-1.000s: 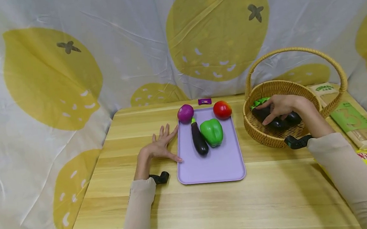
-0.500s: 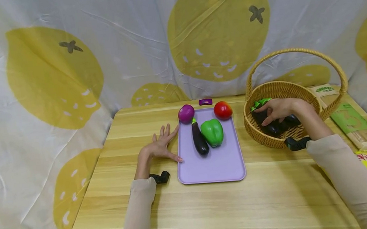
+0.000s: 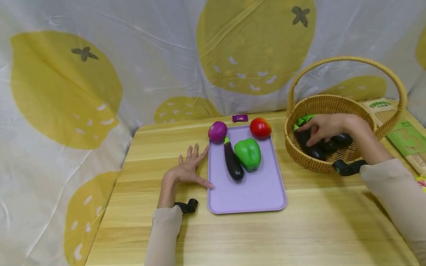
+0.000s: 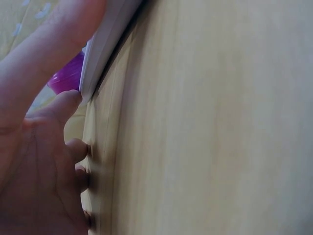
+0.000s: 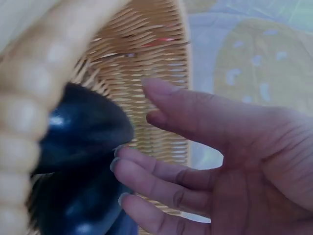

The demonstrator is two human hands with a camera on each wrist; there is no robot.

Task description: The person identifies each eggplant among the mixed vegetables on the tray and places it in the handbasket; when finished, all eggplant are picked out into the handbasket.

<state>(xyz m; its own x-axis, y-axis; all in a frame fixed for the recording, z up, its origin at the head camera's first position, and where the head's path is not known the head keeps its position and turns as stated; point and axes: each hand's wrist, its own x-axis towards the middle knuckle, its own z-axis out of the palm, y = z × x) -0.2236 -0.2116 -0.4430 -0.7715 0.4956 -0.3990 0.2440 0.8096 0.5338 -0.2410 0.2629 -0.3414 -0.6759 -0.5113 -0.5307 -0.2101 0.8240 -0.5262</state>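
My left hand (image 3: 189, 171) rests beside a lilac tray (image 3: 247, 199), fingers spread, thumb and index finger at its left rim. On the tray lie a dark eggplant (image 3: 233, 163) and a green bell pepper (image 3: 248, 154). A purple onion (image 3: 217, 132) and a red tomato (image 3: 260, 128) sit at its far corners. Inside a wicker basket (image 3: 307, 163), my right hand (image 3: 324, 127) reaches over dark eggplants (image 3: 313, 151) with green stems. Its fingertips touch or nearly touch them; the right wrist view shows the thumb apart from the other fingers (image 5: 161, 183), with basket weave between.
The basket's tall handle (image 3: 343, 59) arches over the right hand. Printed food packages (image 3: 413, 141) lie right of the basket, partly under the right arm. A small purple wrapped packet (image 3: 240, 118) lies behind the tray. A lemon-print cloth (image 3: 175, 47) hangs at the table's back.
In the basket, the eggplant under my right hand has turned, its lower end swinging left so that it lies more lengthwise. The left hand and the tray items stay as they were.
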